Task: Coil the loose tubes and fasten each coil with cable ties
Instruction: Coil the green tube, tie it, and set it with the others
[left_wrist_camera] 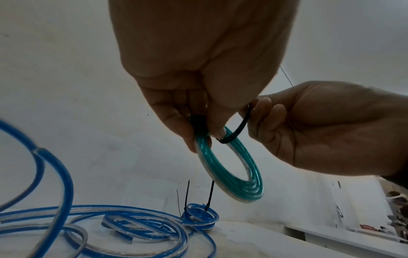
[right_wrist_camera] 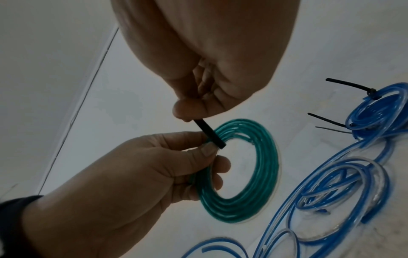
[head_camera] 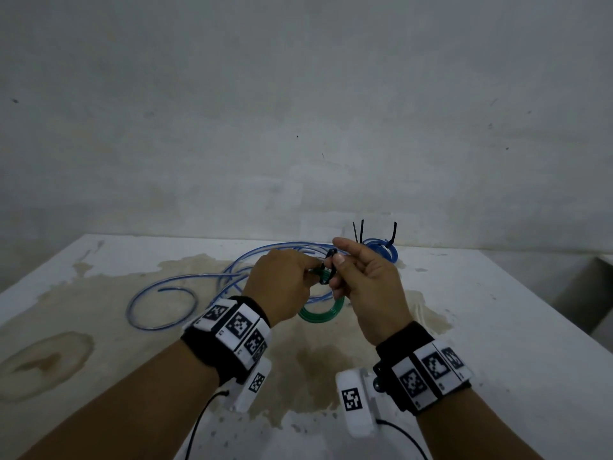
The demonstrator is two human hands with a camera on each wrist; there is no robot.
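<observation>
Currently left hand pinches green coil above table; right hand pinches black cable tie; risk: loosened pinch lets the turns spring apart.

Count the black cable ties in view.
4. One cable tie is pinched by the right hand at the green coil gripped by the left hand. Three tie tails stand on the blue coil. Others may be hidden.
</observation>
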